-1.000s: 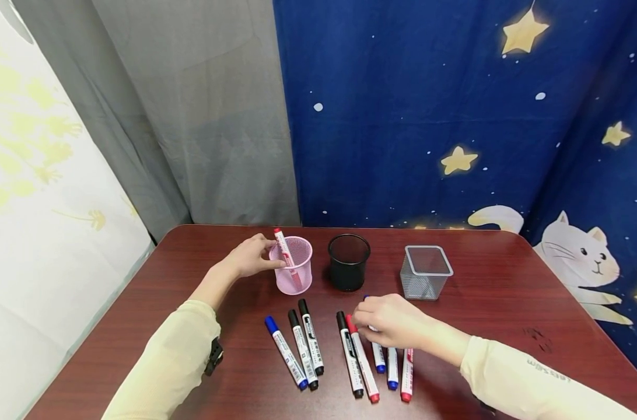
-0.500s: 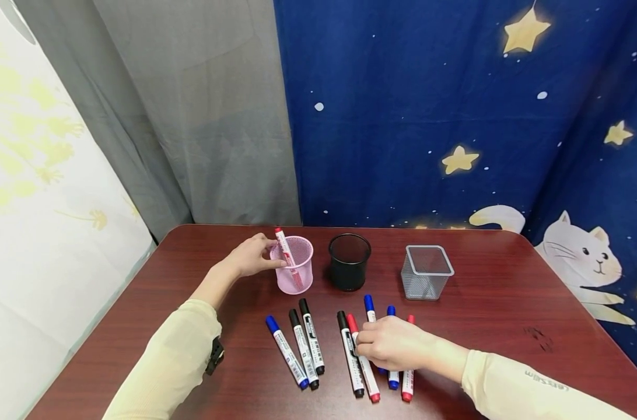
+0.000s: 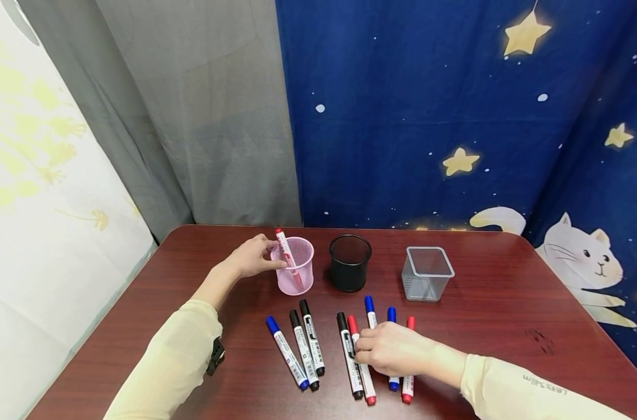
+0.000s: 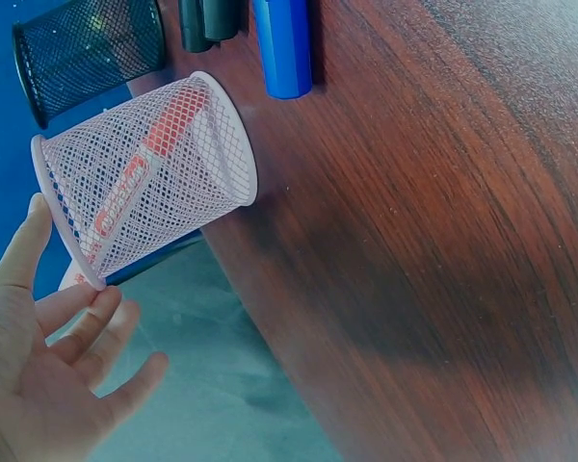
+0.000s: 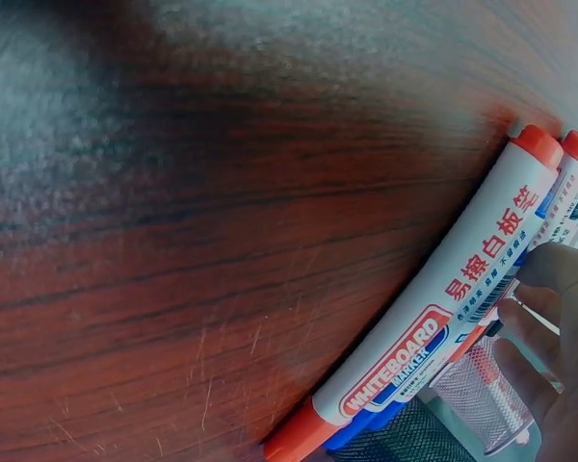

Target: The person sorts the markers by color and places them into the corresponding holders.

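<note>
My left hand (image 3: 251, 256) holds the rim of a pink mesh pen cup (image 3: 305, 281), thumb and fingertips on different sides of it. A red whiteboard marker (image 3: 285, 248) leans inside that cup. On the table, my right hand (image 3: 392, 349) pinches another red marker (image 3: 368, 386), whose cap and lower end show past the fingers. Just left of it lies a black marker (image 3: 351, 364). Two blue markers (image 3: 370, 305) and one more red marker (image 3: 408, 389) lie partly covered by the right hand; in the right wrist view this red whiteboard marker (image 5: 433, 318) is nearest.
Right of the pink cup stand a black mesh cup (image 3: 349, 271) and a square grey mesh holder (image 3: 426, 283). In front of the cups lie a blue marker (image 3: 287, 353) and two black markers (image 3: 304, 353). Curtains hang behind the table's back edge (image 3: 486, 231).
My right hand has moved down toward the near side, uncovering the blue caps and a red cap. The red marker's lower end has shifted slightly left. My left hand stays at the pink cup.
</note>
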{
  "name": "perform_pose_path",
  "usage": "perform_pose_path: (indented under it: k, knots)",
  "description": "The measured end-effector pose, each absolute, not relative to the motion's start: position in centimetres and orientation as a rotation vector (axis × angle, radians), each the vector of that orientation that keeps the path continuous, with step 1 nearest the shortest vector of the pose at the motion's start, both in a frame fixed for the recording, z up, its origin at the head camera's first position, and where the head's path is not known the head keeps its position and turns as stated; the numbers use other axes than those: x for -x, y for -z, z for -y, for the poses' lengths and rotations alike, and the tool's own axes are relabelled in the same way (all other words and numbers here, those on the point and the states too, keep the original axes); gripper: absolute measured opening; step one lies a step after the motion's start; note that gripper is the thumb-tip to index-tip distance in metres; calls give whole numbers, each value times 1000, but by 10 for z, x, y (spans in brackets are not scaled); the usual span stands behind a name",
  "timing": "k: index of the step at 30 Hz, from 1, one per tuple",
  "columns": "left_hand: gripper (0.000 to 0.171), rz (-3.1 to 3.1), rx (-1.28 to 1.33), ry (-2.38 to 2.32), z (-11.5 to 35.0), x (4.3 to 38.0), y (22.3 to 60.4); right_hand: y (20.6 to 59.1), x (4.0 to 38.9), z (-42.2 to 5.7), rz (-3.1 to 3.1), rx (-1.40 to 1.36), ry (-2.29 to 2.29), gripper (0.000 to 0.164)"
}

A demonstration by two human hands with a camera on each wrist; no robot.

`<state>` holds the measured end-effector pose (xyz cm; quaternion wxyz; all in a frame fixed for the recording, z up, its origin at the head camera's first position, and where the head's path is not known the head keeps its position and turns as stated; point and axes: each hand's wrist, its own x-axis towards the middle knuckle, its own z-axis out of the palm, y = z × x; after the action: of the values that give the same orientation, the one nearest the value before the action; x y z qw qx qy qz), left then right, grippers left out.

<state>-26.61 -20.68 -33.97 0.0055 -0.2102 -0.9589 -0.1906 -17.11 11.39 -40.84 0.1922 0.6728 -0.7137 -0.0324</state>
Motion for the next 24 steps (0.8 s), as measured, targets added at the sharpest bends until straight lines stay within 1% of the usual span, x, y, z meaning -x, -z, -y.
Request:
perform_pose_path:
  k: [5,12,24]
  knots:
    - [74,2965,690,603,206,264,338,409,169,-111,2001,-1873,179,12]
    - [67,3010,642,590,206,267,341,410,165,-106,1987,-1861,314,10]
    - [66,3014,647,585,206,267,340,410,164,-102,1930,-1875,423,4]
